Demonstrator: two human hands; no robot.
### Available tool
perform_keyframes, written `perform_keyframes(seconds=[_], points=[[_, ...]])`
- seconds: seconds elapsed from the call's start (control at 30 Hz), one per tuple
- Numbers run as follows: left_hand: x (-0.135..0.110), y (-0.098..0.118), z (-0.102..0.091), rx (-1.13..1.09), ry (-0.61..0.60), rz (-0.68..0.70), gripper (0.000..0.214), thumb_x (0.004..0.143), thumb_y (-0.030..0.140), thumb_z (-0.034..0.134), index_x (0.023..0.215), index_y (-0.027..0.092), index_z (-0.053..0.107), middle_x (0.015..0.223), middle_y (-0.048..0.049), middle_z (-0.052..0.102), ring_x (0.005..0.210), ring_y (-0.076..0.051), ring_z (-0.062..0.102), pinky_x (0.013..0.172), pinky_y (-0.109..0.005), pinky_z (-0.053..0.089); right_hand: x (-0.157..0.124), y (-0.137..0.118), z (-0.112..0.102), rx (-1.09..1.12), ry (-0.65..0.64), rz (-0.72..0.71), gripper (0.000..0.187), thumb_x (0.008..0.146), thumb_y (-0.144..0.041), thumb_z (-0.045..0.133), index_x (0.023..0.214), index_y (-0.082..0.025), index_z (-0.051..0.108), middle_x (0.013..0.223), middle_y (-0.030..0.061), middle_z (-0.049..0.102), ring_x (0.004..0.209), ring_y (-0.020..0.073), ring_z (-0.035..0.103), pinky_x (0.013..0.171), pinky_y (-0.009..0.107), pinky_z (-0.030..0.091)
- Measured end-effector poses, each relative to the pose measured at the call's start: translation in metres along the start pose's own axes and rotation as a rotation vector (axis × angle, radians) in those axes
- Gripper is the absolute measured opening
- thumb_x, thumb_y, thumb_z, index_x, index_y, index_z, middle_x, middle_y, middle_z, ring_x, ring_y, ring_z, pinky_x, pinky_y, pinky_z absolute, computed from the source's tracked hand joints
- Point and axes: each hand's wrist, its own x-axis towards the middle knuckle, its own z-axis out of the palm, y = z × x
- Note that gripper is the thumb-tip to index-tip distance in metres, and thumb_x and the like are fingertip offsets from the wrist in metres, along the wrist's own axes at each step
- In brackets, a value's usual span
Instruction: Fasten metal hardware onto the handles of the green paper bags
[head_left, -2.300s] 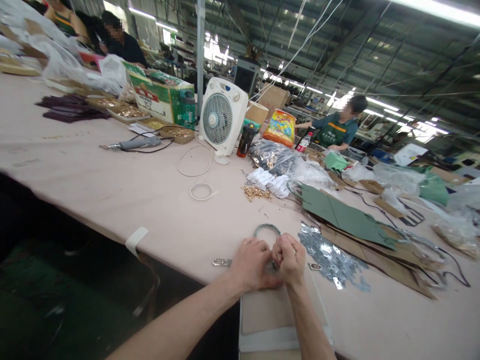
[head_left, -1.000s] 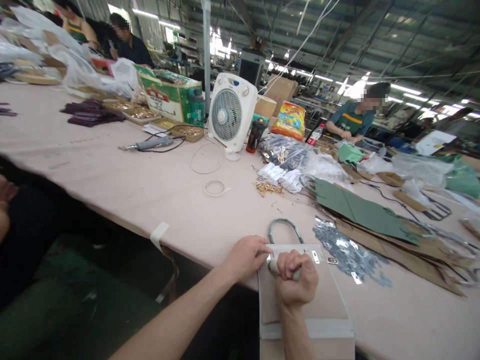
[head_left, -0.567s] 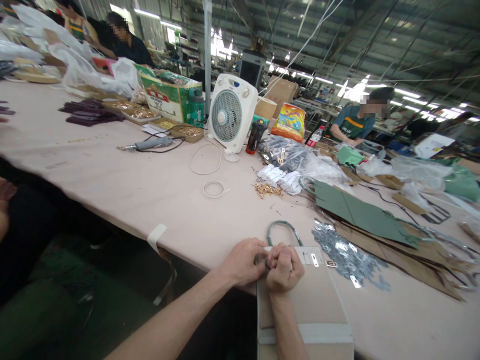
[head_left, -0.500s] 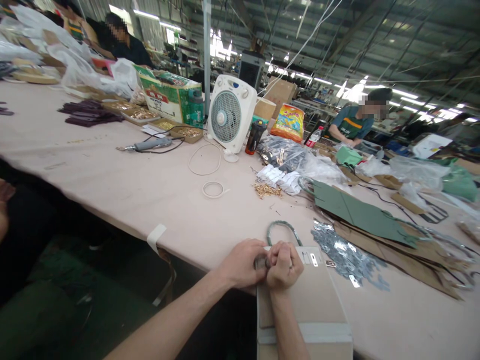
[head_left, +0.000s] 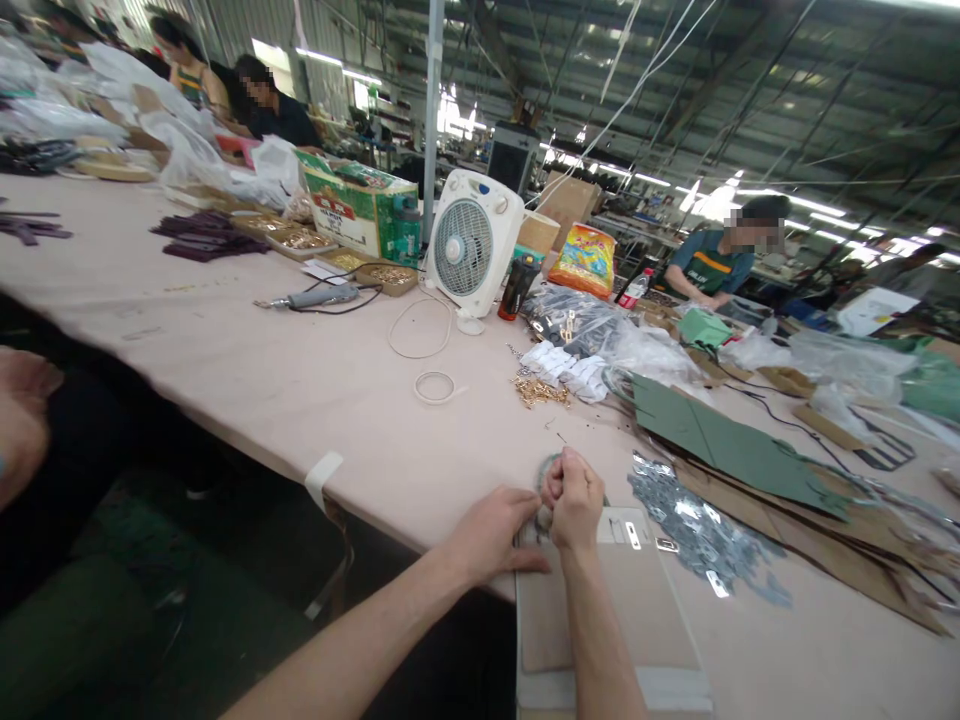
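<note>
Pale pink sheeting covers the long work table [head_left: 225,370], which runs away into a crowded factory hall. Dark green cut panels [head_left: 720,445] lie on cardboard to the right, and a loose heap of silver metal pieces [head_left: 697,525] sits just beside a tan padded board [head_left: 607,620] near the table's edge. A slotted metal plate [head_left: 634,535] rests on the board's far end. The left hand [head_left: 487,530] and right hand [head_left: 574,500] meet over that end, almost touching, with a dark green cord loop [head_left: 550,468] rising just beyond them. The fingers [head_left: 562,480] of both hands are curled closed around a small grey fitting [head_left: 541,517] at the cord's end, though blur and the fingers themselves hide how firm the hold is, and it seems to be a pinch rather than a full grip. The main risk is that tiny piece: a slip under finger pressure could drop it into the silver heap, where it would be hard to pick out, or send it over the table's edge, while a sideways drift of the right forearm could disturb the heap or the plate
</note>
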Motion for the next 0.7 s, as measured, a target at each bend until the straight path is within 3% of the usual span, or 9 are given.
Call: perform_keyframes(seconds=[0.3, 0.4, 0.53, 0.7], points=[[0.000, 0.002, -0.001, -0.010, 0.029, 0.044, 0.054, 0.076, 0.045, 0.087, 0.122, 0.024, 0.067, 0.127, -0.0064, 0.069, 0.116, -0.027, 0.063, 0.102, -0.035, 0.048, -0.016, -0.001, -0.004, -0.142, -0.049, -0.130, 0.047, 0.101, -0.047, 0.052, 0.061, -0.021, 0.048, 0.049, -0.0073, 0.040, 0.042, 0.0090, 0.039, 0.042, 0.023, 0.032], [0.001, 0.003, -0.003, 0.020, 0.027, 0.062, 0.061, 0.072, 0.050, 0.088, 0.122, 0.023, 0.067, 0.127, -0.0082, 0.069, 0.117, -0.029, 0.063, 0.103, -0.037, 0.047, -0.019, -0.017, -0.004, 0.023, -0.066, -0.139, 0.043, 0.101, -0.042, 0.052, 0.064, -0.021, 0.048, 0.050, -0.0085, 0.037, 0.040, 0.0079, 0.034, 0.040, 0.022, 0.027], [0.001, 0.006, -0.004, 0.058, 0.002, 0.065, 0.062, 0.067, 0.056, 0.089, 0.114, 0.021, 0.067, 0.122, -0.0094, 0.069, 0.114, -0.029, 0.063, 0.101, -0.037, 0.046, -0.026, -0.025, -0.004, 0.205, -0.080, -0.256, 0.041, 0.102, -0.037, 0.049, 0.064, -0.022, 0.045, 0.049, -0.0091, 0.033, 0.039, 0.0079, 0.032, 0.040, 0.021, 0.027], [0.001, 0.009, -0.005, 0.034, 0.029, 0.061, 0.050, 0.070, 0.049, 0.087, 0.108, 0.022, 0.068, 0.123, -0.0080, 0.069, 0.114, -0.028, 0.063, 0.101, -0.036, 0.047, -0.034, -0.014, -0.004, 0.053, -0.117, -0.103, 0.045, 0.100, -0.042, 0.053, 0.061, -0.022, 0.044, 0.049, -0.0081, 0.036, 0.039, 0.0078, 0.031, 0.039, 0.022, 0.023]])
